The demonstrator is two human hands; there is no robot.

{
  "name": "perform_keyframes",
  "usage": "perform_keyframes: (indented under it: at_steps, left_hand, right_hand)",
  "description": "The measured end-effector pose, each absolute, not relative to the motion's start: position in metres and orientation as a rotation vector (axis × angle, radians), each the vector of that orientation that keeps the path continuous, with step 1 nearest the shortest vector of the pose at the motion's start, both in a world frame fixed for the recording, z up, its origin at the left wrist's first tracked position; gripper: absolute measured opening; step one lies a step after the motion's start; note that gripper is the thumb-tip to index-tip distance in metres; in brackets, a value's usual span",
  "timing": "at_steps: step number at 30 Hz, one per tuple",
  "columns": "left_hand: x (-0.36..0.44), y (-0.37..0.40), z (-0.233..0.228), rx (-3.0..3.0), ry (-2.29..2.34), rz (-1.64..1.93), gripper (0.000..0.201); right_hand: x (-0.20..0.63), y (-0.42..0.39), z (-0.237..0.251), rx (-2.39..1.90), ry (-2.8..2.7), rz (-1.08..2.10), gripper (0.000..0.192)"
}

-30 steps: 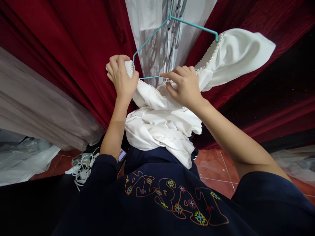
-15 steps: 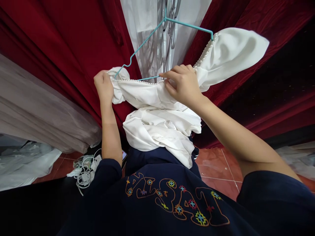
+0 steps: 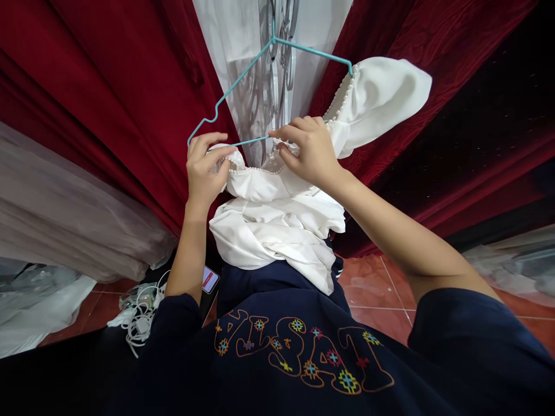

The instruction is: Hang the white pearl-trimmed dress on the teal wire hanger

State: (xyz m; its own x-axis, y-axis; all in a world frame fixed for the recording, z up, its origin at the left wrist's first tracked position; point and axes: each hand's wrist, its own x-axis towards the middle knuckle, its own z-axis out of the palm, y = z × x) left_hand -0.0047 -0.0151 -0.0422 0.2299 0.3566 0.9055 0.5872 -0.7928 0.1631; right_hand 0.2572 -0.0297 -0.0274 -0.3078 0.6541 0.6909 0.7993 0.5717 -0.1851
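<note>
A white satin garment (image 3: 269, 184) with a pearl-trimmed neckline hangs partly on a turquoise wire hanger (image 3: 245, 75). Its far sleeve (image 3: 385, 101) covers the hanger's right end, while the left end sticks out bare. My left hand (image 3: 207, 170) pinches the pearl edge near that bare end, its fingers curled beside the wire. Around the neckline and the hanger's lower bar my right hand (image 3: 312, 151) is closed, index fingertip at the bar. The rest of the garment lies bunched in my lap. Part of the neckline is hidden behind my right hand.
Red curtains (image 3: 108, 75) hang on both sides, with a pale sheer drape (image 3: 73, 190) at left. A phone (image 3: 210, 280) and tangled white cables (image 3: 141, 323) lie on a black surface beside me. Red floor tiles (image 3: 373, 283) show at right.
The hanger's left end has come out of the garment's left shoulder. My left hand has moved inward to the pearl edge, drawing the fabric lower. My right hand keeps its hold.
</note>
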Motion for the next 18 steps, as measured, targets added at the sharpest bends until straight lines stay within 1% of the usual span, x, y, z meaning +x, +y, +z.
perform_keyframes:
  at_steps: [2, 4, 8, 10, 14, 18]
  left_hand:
    - [0.003, -0.008, -0.04, -2.308, -0.991, -1.492, 0.037]
    - [0.005, -0.002, -0.04, -2.376, -1.08, -1.371, 0.04]
    - [-0.003, 0.004, -0.044, -2.366, -1.097, -1.272, 0.044]
    - [-0.01, 0.004, -0.044, -2.385, -1.071, -1.255, 0.047]
    - [-0.021, 0.002, -0.039, -2.42, -1.062, -1.206, 0.049]
    - [-0.027, 0.002, -0.031, -2.44, -1.059, -1.165, 0.048]
  right_hand:
    - [0.258, -0.032, -0.027, -1.143, -2.07, -0.23, 0.036]
    - [0.262, -0.036, -0.025, -1.134, -2.06, -0.26, 0.035]
    - [0.286, -0.034, -0.02, -1.255, -1.751, -0.523, 0.027]
    - [0.301, -0.025, -0.016, -1.327, -1.576, -0.589, 0.027]
    - [0.325, -0.006, -0.003, -1.319, -1.491, -0.45, 0.023]
    - [0.349, -0.006, 0.012, -1.235, -1.465, -0.327, 0.019]
